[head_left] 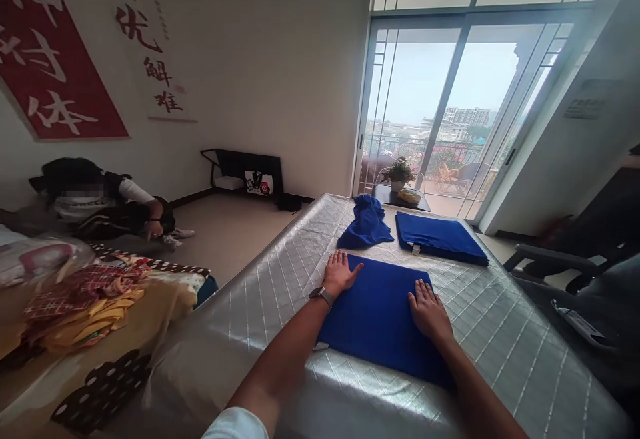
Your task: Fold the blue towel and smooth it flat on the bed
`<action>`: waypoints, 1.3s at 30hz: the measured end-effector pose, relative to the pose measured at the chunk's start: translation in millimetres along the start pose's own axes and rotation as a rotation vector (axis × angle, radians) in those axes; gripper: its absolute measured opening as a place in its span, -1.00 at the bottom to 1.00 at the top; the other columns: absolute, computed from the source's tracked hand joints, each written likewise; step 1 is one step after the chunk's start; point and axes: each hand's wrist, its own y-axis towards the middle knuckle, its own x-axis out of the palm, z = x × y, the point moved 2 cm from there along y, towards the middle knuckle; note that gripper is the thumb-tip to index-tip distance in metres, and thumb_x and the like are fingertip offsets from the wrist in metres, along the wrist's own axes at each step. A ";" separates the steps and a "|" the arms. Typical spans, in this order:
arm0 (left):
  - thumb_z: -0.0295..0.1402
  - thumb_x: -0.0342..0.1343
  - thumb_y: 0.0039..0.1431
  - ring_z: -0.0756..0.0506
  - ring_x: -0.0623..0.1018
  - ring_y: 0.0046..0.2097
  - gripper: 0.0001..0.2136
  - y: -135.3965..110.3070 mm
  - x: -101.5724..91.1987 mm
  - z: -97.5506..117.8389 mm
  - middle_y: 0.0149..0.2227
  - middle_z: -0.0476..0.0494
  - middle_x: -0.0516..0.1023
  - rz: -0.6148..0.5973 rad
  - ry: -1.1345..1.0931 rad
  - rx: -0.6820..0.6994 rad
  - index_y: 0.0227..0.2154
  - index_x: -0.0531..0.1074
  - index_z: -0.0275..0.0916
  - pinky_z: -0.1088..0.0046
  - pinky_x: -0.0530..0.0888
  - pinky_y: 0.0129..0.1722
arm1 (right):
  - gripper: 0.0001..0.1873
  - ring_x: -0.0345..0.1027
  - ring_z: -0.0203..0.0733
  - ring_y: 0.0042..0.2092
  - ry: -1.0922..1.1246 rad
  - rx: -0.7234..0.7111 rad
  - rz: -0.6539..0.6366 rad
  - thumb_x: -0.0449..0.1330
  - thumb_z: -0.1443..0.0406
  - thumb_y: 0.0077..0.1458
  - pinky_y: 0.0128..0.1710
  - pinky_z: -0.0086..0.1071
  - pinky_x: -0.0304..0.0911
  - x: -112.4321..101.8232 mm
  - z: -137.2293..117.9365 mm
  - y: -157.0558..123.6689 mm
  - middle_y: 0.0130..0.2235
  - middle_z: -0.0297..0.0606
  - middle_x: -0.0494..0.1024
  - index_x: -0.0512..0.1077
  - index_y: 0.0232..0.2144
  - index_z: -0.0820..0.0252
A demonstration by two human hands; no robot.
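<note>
A folded blue cloth [380, 316] lies flat in front of me on a quilted silver mattress [280, 272]. On its far left corner rests my left hand [341, 274], fingers stretched out and thumb apart; a watch is on that wrist. My right hand [431, 311] lies flat along the cloth's right edge, fingers extended. A small pale tag shows at the cloth's near left corner. Beyond it, a crumpled blue cloth [369, 222] sits at the far left, and a stack of folded blue cloths [440, 236] with a white label lies at the far right.
Clothes in plaid and yellow [90, 306] are heaped on a bed at the left, where a person [100, 199] crouches behind. A dark armchair [575, 292] stands close to the mattress's right side. A potted plant [399, 171] is on a small table by the glass doors.
</note>
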 end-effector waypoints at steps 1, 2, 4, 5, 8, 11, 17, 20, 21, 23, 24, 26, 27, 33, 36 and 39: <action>0.13 -0.55 0.34 -0.28 -0.04 0.44 -0.14 -2.7 -1.1 16.5 0.42 -0.43 -0.05 0.014 -0.004 0.019 0.37 0.01 -0.56 0.15 -0.09 0.40 | -0.31 -0.24 -0.11 0.44 0.002 0.002 0.003 -0.32 0.14 0.36 0.40 -0.16 -0.28 -0.3 -0.1 0.1 0.44 -0.18 -0.06 -0.05 0.40 0.40; 0.12 -0.56 0.35 -0.27 -0.03 0.44 -0.14 -6.5 -0.6 36.7 0.42 -0.43 -0.05 0.025 -0.021 0.073 0.37 0.01 -0.57 0.16 -0.08 0.40 | -0.31 -0.23 -0.11 0.44 0.005 0.006 0.007 -0.32 0.14 0.36 0.40 -0.16 -0.27 -0.4 0.1 0.0 0.44 -0.18 -0.06 -0.05 0.40 0.40; 0.10 -0.60 0.36 -0.22 -0.03 0.44 -0.15 -17.5 5.9 83.8 0.42 -0.40 -0.03 0.021 -0.086 0.273 0.36 0.03 -0.55 0.22 -0.06 0.40 | -0.32 -0.22 -0.11 0.44 0.003 0.003 0.010 -0.33 0.17 0.36 0.39 -0.16 -0.25 0.0 1.3 -1.3 0.44 -0.18 -0.05 -0.05 0.41 0.40; 0.09 -0.61 0.36 -0.18 -0.02 0.44 -0.17 -24.4 11.1 107.2 0.42 -0.37 -0.02 0.002 -0.126 0.390 0.36 0.04 -0.53 0.25 -0.05 0.40 | -0.33 -0.23 -0.11 0.44 -0.006 -0.011 0.008 -0.31 0.19 0.35 0.39 -0.17 -0.25 0.5 2.1 -2.5 0.44 -0.19 -0.06 -0.05 0.41 0.40; 0.06 -0.63 0.38 -0.13 0.00 0.43 -0.21 -43.8 27.0 156.0 0.42 -0.31 0.04 -0.027 -0.211 0.600 0.37 0.05 -0.45 0.26 -0.03 0.40 | -0.32 -0.30 -0.10 0.45 -0.045 -0.080 0.007 -0.19 0.27 0.30 0.39 -0.19 -0.28 1.3 4.0 -6.2 0.45 -0.18 -0.09 -0.04 0.41 0.37; 0.08 -0.64 0.38 -0.15 0.03 0.43 -0.20 -52.1 35.3 159.1 0.41 -0.31 0.06 -0.066 -0.224 0.575 0.37 0.04 -0.45 0.23 -0.01 0.39 | -0.33 -0.29 -0.11 0.45 -0.023 -0.088 0.025 -0.19 0.28 0.30 0.39 -0.19 -0.25 0.1 4.0 -7.4 0.45 -0.16 -0.08 -0.03 0.41 0.34; 0.13 -0.60 0.35 -0.15 -0.03 0.44 -0.19 -44.0 23.2 75.7 0.43 -0.23 0.00 -0.055 -0.133 0.436 0.38 0.05 -0.35 0.22 -0.07 0.40 | -0.31 -0.25 -0.13 0.44 0.045 0.007 0.000 -0.32 0.16 0.36 0.39 -0.20 -0.29 -4.2 -0.7 -4.0 0.44 -0.16 -0.05 -0.04 0.41 0.42; 0.16 -0.56 0.35 -0.17 -0.06 0.44 -0.18 -41.0 12.8 20.1 0.43 -0.24 -0.03 -0.061 -0.090 0.305 0.39 0.02 -0.37 0.18 -0.08 0.41 | -0.31 -0.27 -0.15 0.45 0.058 0.009 0.000 -0.33 0.16 0.36 0.39 -0.21 -0.32 -4.9 -1.2 -3.7 0.45 -0.19 -0.07 -0.05 0.41 0.39; 0.16 -0.56 0.35 -0.18 -0.06 0.44 -0.19 -41.1 9.6 3.6 0.43 -0.24 -0.04 -0.057 -0.078 0.261 0.39 0.01 -0.36 0.17 -0.08 0.41 | -0.31 -0.27 -0.15 0.45 0.057 0.010 -0.001 -0.33 0.16 0.36 0.39 -0.21 -0.32 -4.8 -1.2 -3.5 0.45 -0.19 -0.07 -0.05 0.41 0.39; 0.14 -0.56 0.36 -0.19 -0.07 0.44 -0.21 -42.7 4.4 -21.8 0.44 -0.24 -0.05 -0.043 -0.062 0.192 0.40 -0.01 -0.36 0.16 -0.07 0.40 | -0.31 -0.26 -0.15 0.44 0.049 0.013 -0.003 -0.34 0.16 0.36 0.39 -0.21 -0.31 -5.0 -1.5 -3.2 0.45 -0.20 -0.07 -0.05 0.41 0.39; 0.13 -0.57 0.36 -0.19 -0.07 0.44 -0.21 -43.8 2.7 -30.0 0.44 -0.25 -0.05 -0.035 -0.058 0.171 0.40 -0.01 -0.37 0.16 -0.07 0.40 | -0.31 -0.25 -0.15 0.44 0.043 0.015 -0.002 -0.34 0.16 0.36 0.39 -0.21 -0.30 -5.4 -1.9 -3.0 0.45 -0.20 -0.06 -0.05 0.41 0.39; 0.13 -0.59 0.36 -0.19 -0.06 0.44 -0.19 -45.8 1.0 -37.9 0.44 -0.29 -0.06 -0.020 -0.056 0.155 0.39 -0.01 -0.41 0.18 -0.06 0.40 | -0.32 -0.23 -0.14 0.44 0.021 0.027 0.007 -0.34 0.17 0.36 0.39 -0.20 -0.28 -6.8 -2.3 -3.5 0.44 -0.20 -0.05 -0.03 0.40 0.39; 0.13 -0.59 0.36 -0.20 -0.06 0.44 -0.17 -46.6 1.0 -38.6 0.44 -0.31 -0.07 -0.013 -0.055 0.154 0.39 -0.01 -0.44 0.19 -0.06 0.40 | -0.32 -0.23 -0.13 0.44 0.004 0.029 0.014 -0.33 0.17 0.36 0.39 -0.18 -0.29 -7.6 -2.3 -4.4 0.44 -0.20 -0.04 -0.02 0.40 0.39; 0.15 -0.60 0.35 -0.19 -0.05 0.44 -0.16 -46.4 4.8 -33.7 0.43 -0.33 -0.05 0.003 -0.054 0.154 0.38 0.01 -0.44 0.19 -0.05 0.40 | -0.31 -0.26 -0.11 0.45 -0.041 -0.047 0.070 -0.30 0.16 0.34 0.40 -0.12 -0.30 -1.8 7.7 -19.3 0.43 -0.14 0.00 0.03 0.39 0.40; 0.16 -0.59 0.34 -0.20 -0.05 0.44 -0.15 -45.8 4.8 -35.1 0.43 -0.33 -0.05 0.002 -0.058 0.159 0.39 0.00 -0.44 0.19 -0.06 0.40 | -0.31 -0.26 -0.09 0.44 -0.036 -0.083 0.056 -0.29 0.16 0.34 0.39 -0.11 -0.25 9.8 14.1 -27.3 0.43 -0.11 -0.01 0.03 0.39 0.42; 0.16 -0.57 0.34 -0.21 -0.04 0.44 -0.15 -47.2 0.9 -36.6 0.43 -0.34 -0.05 0.021 -0.042 0.145 0.38 0.01 -0.45 0.20 -0.05 0.40 | -0.31 -0.27 -0.08 0.45 0.000 -0.097 0.060 -0.27 0.18 0.33 0.39 -0.08 -0.22 18.0 15.9 -30.9 0.43 -0.07 -0.02 0.02 0.39 0.42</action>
